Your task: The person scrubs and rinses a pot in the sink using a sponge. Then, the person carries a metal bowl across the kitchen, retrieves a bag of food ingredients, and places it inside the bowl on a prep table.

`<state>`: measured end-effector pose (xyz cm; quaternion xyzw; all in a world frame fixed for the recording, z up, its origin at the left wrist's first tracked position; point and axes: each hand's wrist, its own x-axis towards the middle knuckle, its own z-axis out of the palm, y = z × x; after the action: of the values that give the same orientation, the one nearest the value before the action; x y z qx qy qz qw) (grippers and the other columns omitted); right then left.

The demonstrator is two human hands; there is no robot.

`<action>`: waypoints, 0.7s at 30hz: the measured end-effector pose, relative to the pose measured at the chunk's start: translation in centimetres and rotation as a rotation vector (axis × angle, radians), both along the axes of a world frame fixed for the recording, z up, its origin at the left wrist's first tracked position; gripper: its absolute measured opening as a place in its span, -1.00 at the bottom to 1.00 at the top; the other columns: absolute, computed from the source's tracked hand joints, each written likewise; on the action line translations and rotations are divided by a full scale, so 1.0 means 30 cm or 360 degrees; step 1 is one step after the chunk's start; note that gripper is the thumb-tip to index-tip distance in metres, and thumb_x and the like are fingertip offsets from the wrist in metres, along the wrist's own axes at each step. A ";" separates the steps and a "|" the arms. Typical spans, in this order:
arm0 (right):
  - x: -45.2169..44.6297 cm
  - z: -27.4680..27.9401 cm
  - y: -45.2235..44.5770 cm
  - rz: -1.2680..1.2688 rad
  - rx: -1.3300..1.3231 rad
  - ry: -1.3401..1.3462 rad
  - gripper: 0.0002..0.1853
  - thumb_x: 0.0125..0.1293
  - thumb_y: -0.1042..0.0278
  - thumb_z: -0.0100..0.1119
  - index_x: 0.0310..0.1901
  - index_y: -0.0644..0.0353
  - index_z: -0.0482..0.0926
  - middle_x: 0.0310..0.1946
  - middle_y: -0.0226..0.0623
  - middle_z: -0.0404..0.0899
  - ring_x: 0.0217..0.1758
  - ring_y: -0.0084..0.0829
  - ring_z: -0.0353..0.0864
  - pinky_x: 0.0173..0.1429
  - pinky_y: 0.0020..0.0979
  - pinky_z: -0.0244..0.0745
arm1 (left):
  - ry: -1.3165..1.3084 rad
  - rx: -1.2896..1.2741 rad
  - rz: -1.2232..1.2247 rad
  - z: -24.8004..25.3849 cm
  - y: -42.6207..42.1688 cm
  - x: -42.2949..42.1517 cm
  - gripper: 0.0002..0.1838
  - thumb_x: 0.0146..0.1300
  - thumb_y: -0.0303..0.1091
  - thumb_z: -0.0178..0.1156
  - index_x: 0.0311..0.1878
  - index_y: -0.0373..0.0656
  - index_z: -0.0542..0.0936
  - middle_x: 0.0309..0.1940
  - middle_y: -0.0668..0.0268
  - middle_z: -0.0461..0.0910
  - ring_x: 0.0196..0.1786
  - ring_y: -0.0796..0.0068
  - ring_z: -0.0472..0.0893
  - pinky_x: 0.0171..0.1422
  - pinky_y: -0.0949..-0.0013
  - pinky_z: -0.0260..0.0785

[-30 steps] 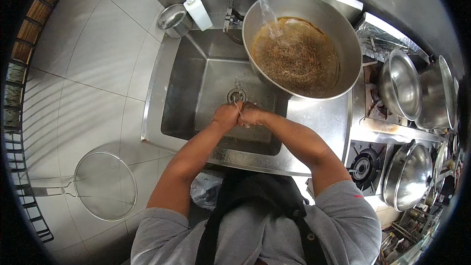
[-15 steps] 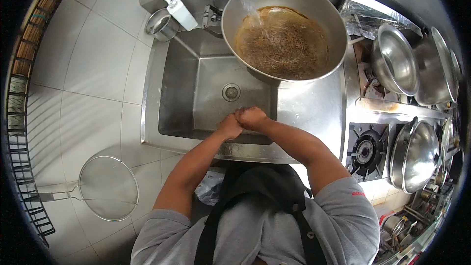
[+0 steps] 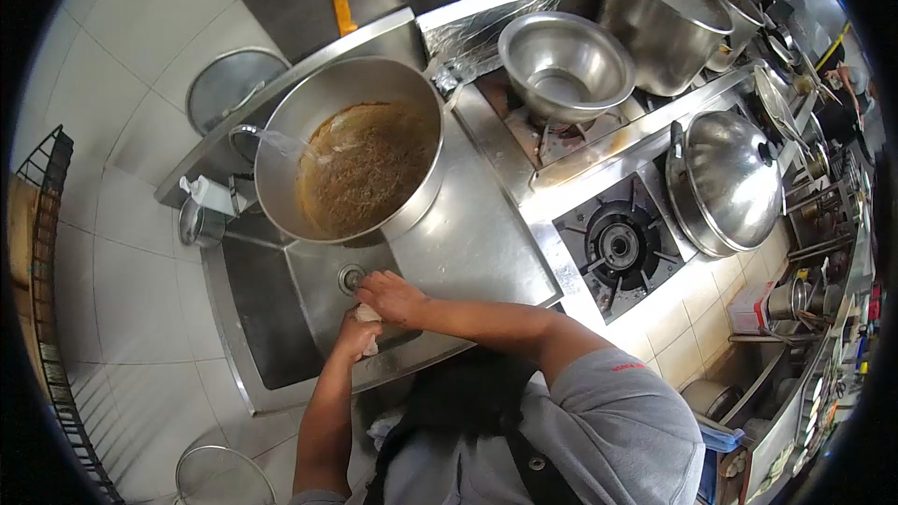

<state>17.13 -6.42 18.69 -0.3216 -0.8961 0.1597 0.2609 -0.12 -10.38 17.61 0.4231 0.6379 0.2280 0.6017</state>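
You're holding a pale, crumpled, cloth-like piece [image 3: 369,314] above the near right part of the rectangular stainless-steel sink basin [image 3: 313,290]; your left hand [image 3: 355,335] is closing around it, fingers curled; your right hand [image 3: 391,299] is lying over its upper end with fingers bent, but I can't tell whether they're pinching it or only pressing on it; a loose end is showing beside your left hand; the small round metal drain [image 3: 352,279] is sitting just beyond your right fingers.

A large, round, deep steel pot [image 3: 379,79] is standing partly on the flat steel drainboard [image 3: 477,243] and overhanging the basin; clear water is running from the curved metal faucet [image 3: 245,131] into its brown, grainy, wet contents [image 3: 379,168]; a white plastic pump bottle [image 3: 208,194] and a small steel container [image 3: 199,224] are standing by the sink's far left corner; to your right, a round black gas burner [image 3: 618,241] is sitting near a shiny domed steel lid [image 3: 730,173]; a wide steel bowl [image 3: 564,65] is resting farther back.
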 end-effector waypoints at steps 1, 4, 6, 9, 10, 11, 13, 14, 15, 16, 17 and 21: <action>0.054 0.006 0.002 -0.0025 -0.0110 0.0143 -0.62 -0.02 0.35 0.29 -0.09 0.14 0.52 -0.09 -0.15 0.50 0.08 -0.13 0.46 0.11 -0.19 0.40 | 0.0005 -0.0024 -0.0040 0.016 0.010 0.021 -0.68 -0.18 -0.58 0.17 -0.23 -0.27 0.55 -0.34 0.38 0.57 -0.30 0.49 0.54 -0.24 0.41 0.38; 0.255 0.025 0.024 -0.0141 -0.0336 0.0466 -0.51 -0.12 0.37 0.40 -0.06 0.17 0.52 -0.06 -0.14 0.48 0.12 -0.11 0.40 0.19 -0.19 0.33 | 0.0208 0.0144 -0.0065 0.081 0.026 0.165 -0.57 -0.15 -0.53 0.24 -0.08 -0.28 0.54 -0.25 0.33 0.60 -0.17 0.45 0.58 -0.09 0.39 0.43; 0.424 0.027 0.066 -0.0370 -0.0323 0.0544 -0.50 -0.14 0.38 0.43 -0.08 0.16 0.51 -0.08 -0.16 0.49 0.08 -0.10 0.42 0.15 -0.17 0.33 | 0.0151 0.0323 -0.0263 0.042 0.034 0.223 -0.47 -0.13 -0.47 0.31 0.02 -0.28 0.49 -0.19 0.28 0.61 -0.11 0.42 0.59 0.01 0.39 0.43; 0.693 0.095 0.182 -0.0876 0.0190 0.0489 -0.51 -0.18 0.38 0.44 -0.12 0.14 0.51 -0.10 -0.15 0.49 0.01 -0.11 0.43 0.09 -0.14 0.34 | 0.0177 0.0475 -0.0454 -0.094 0.058 0.275 -0.33 -0.12 -0.34 0.41 0.13 -0.27 0.43 -0.04 0.18 0.56 0.01 0.32 0.56 0.13 0.34 0.40; 0.771 0.144 0.212 -0.1187 0.0318 0.0266 -0.52 -0.21 0.38 0.44 -0.16 0.11 0.51 -0.12 -0.17 0.49 -0.01 -0.12 0.42 0.07 -0.13 0.31 | 0.0206 0.0499 -0.0488 -0.121 0.053 0.291 -0.29 -0.12 -0.30 0.44 0.16 -0.26 0.41 0.02 0.15 0.53 0.06 0.27 0.55 0.17 0.31 0.38; 0.857 0.186 0.253 -0.1394 0.0374 0.0145 -0.46 -0.25 0.35 0.45 -0.11 0.12 0.53 -0.07 -0.14 0.50 0.08 -0.12 0.42 0.12 -0.12 0.29 | 0.0351 0.0589 -0.0588 -0.073 0.042 0.337 -0.26 -0.12 -0.27 0.45 0.18 -0.25 0.39 0.07 0.11 0.47 0.12 0.23 0.50 0.21 0.28 0.35; 0.989 0.241 0.335 -0.1750 0.0475 0.0023 -0.48 -0.14 0.30 0.40 -0.04 0.10 0.51 0.05 -0.12 0.46 0.13 -0.12 0.40 0.18 -0.06 0.22 | 0.0664 0.0735 -0.0727 0.093 0.029 0.438 -0.20 -0.13 -0.20 0.48 0.21 -0.23 0.36 0.18 0.05 0.37 0.23 0.15 0.40 0.28 0.21 0.29; 1.050 0.227 0.376 -0.1836 0.0692 -0.0276 -0.56 -0.03 0.28 0.31 -0.04 0.09 0.51 0.06 -0.12 0.44 0.15 -0.11 0.39 0.19 -0.04 0.22 | 0.0483 0.0727 -0.0760 0.118 0.027 0.447 -0.21 -0.10 -0.13 0.46 0.22 -0.19 0.37 0.26 0.02 0.24 0.32 0.07 0.27 0.36 0.15 0.18; 1.107 0.209 0.415 -0.1918 0.0920 -0.0574 -0.63 0.08 0.26 0.22 -0.04 0.09 0.51 0.08 -0.11 0.43 0.17 -0.10 0.38 0.20 -0.02 0.21 | 0.0544 0.0825 -0.0740 0.089 0.021 0.437 -0.22 -0.08 -0.12 0.45 0.23 -0.18 0.37 0.26 0.03 0.25 0.32 0.08 0.27 0.37 0.15 0.17; 1.157 0.199 0.445 -0.1878 0.0774 -0.0752 -0.69 0.14 0.27 0.12 -0.05 0.09 0.52 0.04 -0.15 0.46 0.15 -0.14 0.41 0.19 -0.05 0.24 | 0.0605 0.0921 -0.0731 0.032 0.024 0.421 -0.22 -0.07 -0.11 0.43 0.23 -0.17 0.37 0.25 0.04 0.26 0.32 0.08 0.28 0.37 0.15 0.16; 1.196 0.192 0.473 -0.1841 0.0630 -0.0935 -0.73 0.20 0.28 0.03 -0.07 0.09 0.52 0.01 -0.19 0.50 0.14 -0.18 0.43 0.17 -0.08 0.27 | 0.0665 0.1018 -0.0732 0.002 0.020 0.407 -0.23 -0.06 -0.10 0.42 0.24 -0.15 0.38 0.25 0.05 0.26 0.32 0.09 0.28 0.38 0.15 0.16; 1.268 0.180 0.551 -0.1619 0.0373 -0.0860 -0.70 -0.04 0.34 0.25 -0.21 0.10 0.51 -0.23 -0.27 0.55 -0.05 -0.22 0.52 0.03 -0.19 0.36 | 0.0920 0.0946 -0.0714 0.024 -0.020 0.344 -0.24 -0.05 -0.09 0.40 0.26 -0.09 0.38 0.27 0.13 0.26 0.34 0.10 0.25 0.42 0.11 0.06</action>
<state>55.16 10.11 24.10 -0.7095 -0.6756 -0.1734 0.1010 10.20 -10.99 18.33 0.7505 0.5792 0.1381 0.2867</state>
